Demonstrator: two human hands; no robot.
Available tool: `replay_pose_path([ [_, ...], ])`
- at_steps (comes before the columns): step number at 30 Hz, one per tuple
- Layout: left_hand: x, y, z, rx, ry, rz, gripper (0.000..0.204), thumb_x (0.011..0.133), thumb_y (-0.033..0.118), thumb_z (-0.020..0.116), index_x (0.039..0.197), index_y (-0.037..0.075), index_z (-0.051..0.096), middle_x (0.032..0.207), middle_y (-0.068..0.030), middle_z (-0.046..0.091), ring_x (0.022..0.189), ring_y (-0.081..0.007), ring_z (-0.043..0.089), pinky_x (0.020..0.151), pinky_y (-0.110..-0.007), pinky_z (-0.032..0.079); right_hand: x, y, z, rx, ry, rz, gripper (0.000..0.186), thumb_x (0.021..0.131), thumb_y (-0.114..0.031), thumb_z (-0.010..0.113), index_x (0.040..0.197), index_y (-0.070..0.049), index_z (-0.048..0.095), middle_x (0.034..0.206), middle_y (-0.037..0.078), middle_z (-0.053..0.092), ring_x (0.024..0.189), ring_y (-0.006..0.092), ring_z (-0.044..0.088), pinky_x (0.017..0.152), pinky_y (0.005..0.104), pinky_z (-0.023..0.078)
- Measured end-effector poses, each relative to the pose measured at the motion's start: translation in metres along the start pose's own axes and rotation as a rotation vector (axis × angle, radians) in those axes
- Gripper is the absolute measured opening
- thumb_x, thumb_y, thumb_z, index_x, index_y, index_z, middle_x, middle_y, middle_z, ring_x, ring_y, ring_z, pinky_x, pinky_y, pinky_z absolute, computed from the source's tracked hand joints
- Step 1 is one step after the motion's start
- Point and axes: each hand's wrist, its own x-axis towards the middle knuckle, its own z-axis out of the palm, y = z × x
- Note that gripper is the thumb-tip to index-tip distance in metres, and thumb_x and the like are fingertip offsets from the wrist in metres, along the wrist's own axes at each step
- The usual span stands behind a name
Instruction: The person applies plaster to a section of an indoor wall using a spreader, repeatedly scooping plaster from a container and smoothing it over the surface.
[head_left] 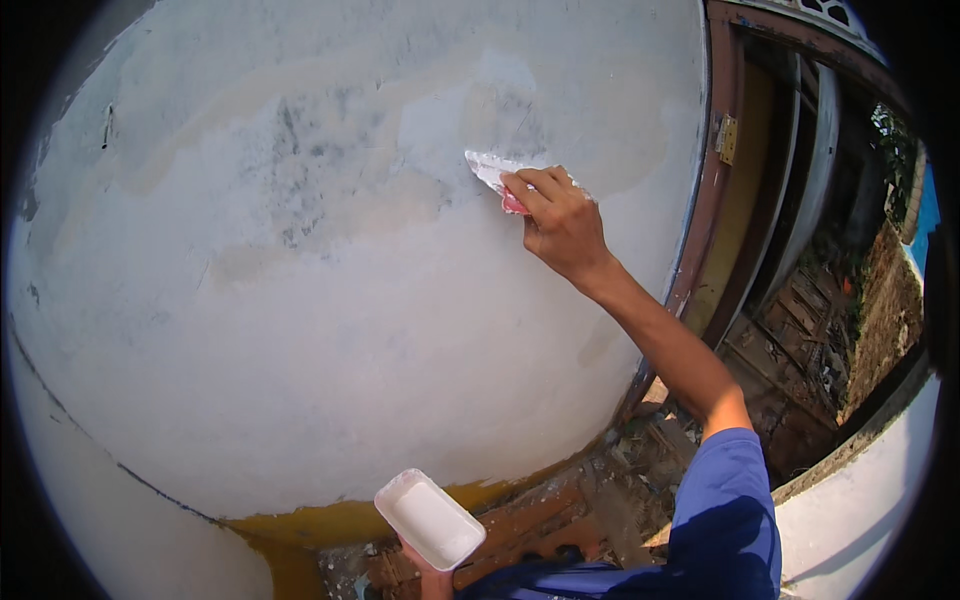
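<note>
Gripping white-smeared, red-gripped scraper [489, 170] w/ curled R hand [562, 215] by far grey-white wall [350, 350]; cupping white rect. tub [398, 490] w/ near L hand [424, 567], mostly hidden.

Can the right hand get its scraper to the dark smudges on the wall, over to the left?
Probably yes: the right hand holds the scraper at or near the wall, and nothing visible stands between it and the dark smudges.

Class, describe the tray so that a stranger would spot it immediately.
Start at the big pale wall and drop to the yellow band at its foot. In front, the left hand holds the tray, a white, round-cornered rectangle standing out against that yellow and the brown ground.
</note>
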Motion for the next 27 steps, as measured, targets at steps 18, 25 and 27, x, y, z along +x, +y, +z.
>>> replay_pose_path([
  [18,0.000,0.004,0.003,0.033,-0.058,0.001,0.063,0.100,0.055,0.040,0.147,0.013,0.045,0.135,-0.0093,0.060,0.117,-0.0343,0.063,0.098,-0.055,0.053,-0.071,-0.024,0.007,0.206,-0.035,0.000,0.050,0.064,0.010,0.065,0.110,-0.009,0.074,0.097,0.005,0.069,0.087,0.0228,0.066,0.069,0.0328,0.054],
  [25,-0.003,-0.001,-0.018,0.003,-0.020,-0.014,0.064,0.099,0.056,0.040,0.146,0.013,0.046,0.134,-0.0096,0.061,0.116,-0.0345,0.063,0.098,-0.055,0.053,0.013,0.090,-0.034,-0.111,0.287,0.441,0.017,0.090,-0.008,0.064,0.104,-0.005,0.073,0.095,0.010,0.070,0.083,0.0285,0.066,0.071,0.0396,0.053],
  [27,-0.005,-0.004,-0.017,-0.020,-0.008,-0.012,0.065,0.099,0.057,0.040,0.146,0.012,0.046,0.134,-0.0100,0.061,0.115,-0.0346,0.064,0.098,-0.055,0.053,0.024,0.079,-0.017,-0.196,0.238,0.326,0.022,0.085,-0.006,0.068,0.107,-0.006,0.071,0.098,0.008,0.069,0.084,0.0282,0.065,0.068,0.0392,0.054],
])
